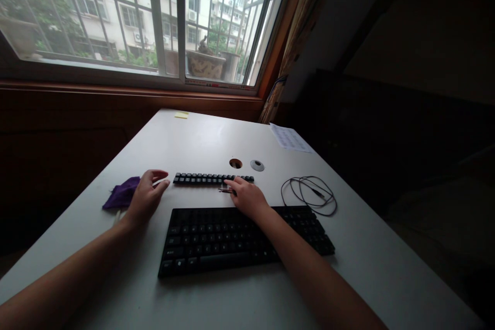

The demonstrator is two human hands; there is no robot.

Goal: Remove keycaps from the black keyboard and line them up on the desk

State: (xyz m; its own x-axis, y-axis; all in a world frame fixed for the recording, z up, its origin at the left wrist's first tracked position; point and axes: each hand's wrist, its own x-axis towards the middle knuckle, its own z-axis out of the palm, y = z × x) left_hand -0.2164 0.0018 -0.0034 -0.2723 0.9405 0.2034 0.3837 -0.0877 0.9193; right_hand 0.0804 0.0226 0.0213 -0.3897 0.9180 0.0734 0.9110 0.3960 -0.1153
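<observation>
Beyond the keyboard, my right hand reaches over the keyboard. Its fingertips touch the near side of two rows of loose black keycaps. A thin, forked tool, like a wire keycap puller, pokes out to the left from under its fingers; the grip on it is partly hidden. My left hand is at the left end of the keycap rows, fingers curved and apart from the thumb, holding nothing. The black keyboard lies nearest me, partly covered by my right forearm. A purple cloth lies beside my left hand.
A coiled black cable lies on the right of the white table. Behind the keycaps are a round hole and a grey round cover. Printed paper and yellow sticky notes lie near the far edge, below a barred window.
</observation>
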